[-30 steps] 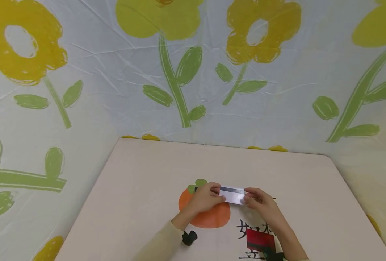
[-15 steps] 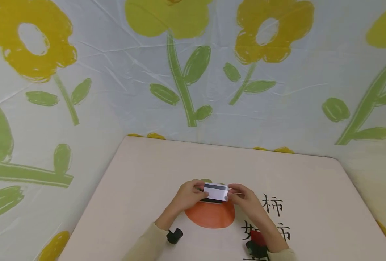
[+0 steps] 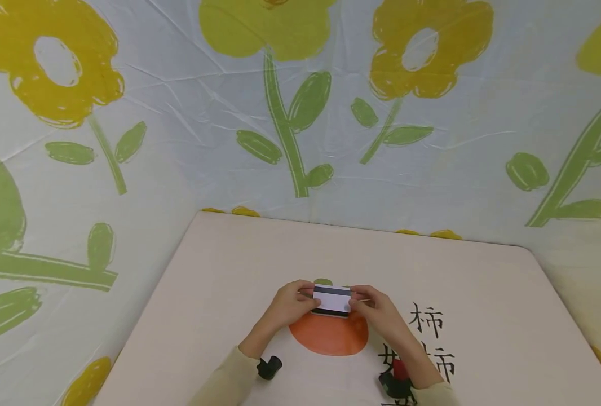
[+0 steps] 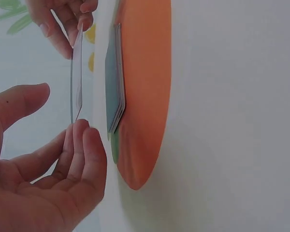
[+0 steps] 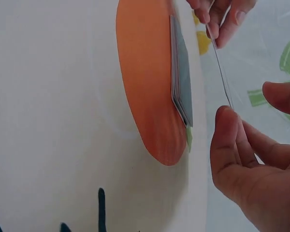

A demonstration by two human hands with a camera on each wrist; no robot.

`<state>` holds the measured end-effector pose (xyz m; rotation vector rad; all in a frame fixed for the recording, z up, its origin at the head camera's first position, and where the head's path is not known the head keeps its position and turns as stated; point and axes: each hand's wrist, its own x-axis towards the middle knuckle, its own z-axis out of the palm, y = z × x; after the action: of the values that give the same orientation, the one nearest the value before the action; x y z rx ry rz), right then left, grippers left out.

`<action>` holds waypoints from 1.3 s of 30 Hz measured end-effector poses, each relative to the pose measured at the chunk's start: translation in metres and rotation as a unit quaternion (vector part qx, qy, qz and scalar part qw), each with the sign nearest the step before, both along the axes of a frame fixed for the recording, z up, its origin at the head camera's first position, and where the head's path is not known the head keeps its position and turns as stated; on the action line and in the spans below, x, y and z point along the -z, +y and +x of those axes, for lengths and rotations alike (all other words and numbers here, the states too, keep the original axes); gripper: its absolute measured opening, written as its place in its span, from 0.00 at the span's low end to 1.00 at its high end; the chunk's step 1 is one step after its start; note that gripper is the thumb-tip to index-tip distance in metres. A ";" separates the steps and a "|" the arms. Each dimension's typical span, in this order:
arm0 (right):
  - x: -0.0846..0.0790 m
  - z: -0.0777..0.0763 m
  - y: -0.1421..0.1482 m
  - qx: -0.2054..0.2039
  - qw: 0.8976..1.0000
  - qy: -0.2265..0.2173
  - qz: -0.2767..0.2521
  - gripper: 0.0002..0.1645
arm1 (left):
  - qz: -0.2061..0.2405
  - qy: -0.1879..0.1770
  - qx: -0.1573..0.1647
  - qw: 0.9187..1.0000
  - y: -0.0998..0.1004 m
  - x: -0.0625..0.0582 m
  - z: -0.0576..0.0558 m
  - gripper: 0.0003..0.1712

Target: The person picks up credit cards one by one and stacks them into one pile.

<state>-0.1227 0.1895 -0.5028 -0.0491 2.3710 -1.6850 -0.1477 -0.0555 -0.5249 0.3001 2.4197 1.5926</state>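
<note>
A white card with a dark stripe [image 3: 332, 299] is held level between both hands, above a stack of cards [image 4: 117, 79] on the table. It appears nearly edge-on in the left and right wrist views, with a gap between it and the stack. My left hand [image 3: 289, 304] grips its left short edge with the fingertips. At the opposite short edge, the fingertips of my right hand [image 3: 379, 310] hold it. In the head view the held card covers most of the stack; only a dark front strip shows below it.
The pale table mat [image 3: 219, 270] bears a printed orange fruit [image 3: 331, 338] and black characters [image 3: 427, 321]. A red card [image 3: 400, 370] lies partly hidden beneath the right wrist with its black wrist camera [image 3: 394, 385]. A flowered cloth [image 3: 219, 113] hangs behind the table.
Both hands have carried the white card leftward over the stack, covering most of it. The head view has shifted slightly, and the right forearm now hides more of the red card.
</note>
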 end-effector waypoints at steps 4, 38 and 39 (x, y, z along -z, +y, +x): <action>0.001 0.000 -0.002 -0.006 1.000 0.000 -0.004 0.22 | -0.016 0.011 0.001 1.000 0.000 0.003 -0.001 0.25; 0.017 -0.003 -0.007 -0.009 0.998 -0.008 0.058 0.21 | -0.088 0.005 0.008 0.996 0.008 0.008 -0.001 0.24; 0.017 -0.003 -0.007 -0.010 0.998 -0.007 0.060 0.21 | -0.089 0.006 0.008 0.996 0.008 0.008 -0.001 0.24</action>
<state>-0.1262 0.1826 -0.5201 -0.0400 2.4477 -1.5256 -0.1490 -0.0475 -0.5328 0.2959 2.5395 1.3587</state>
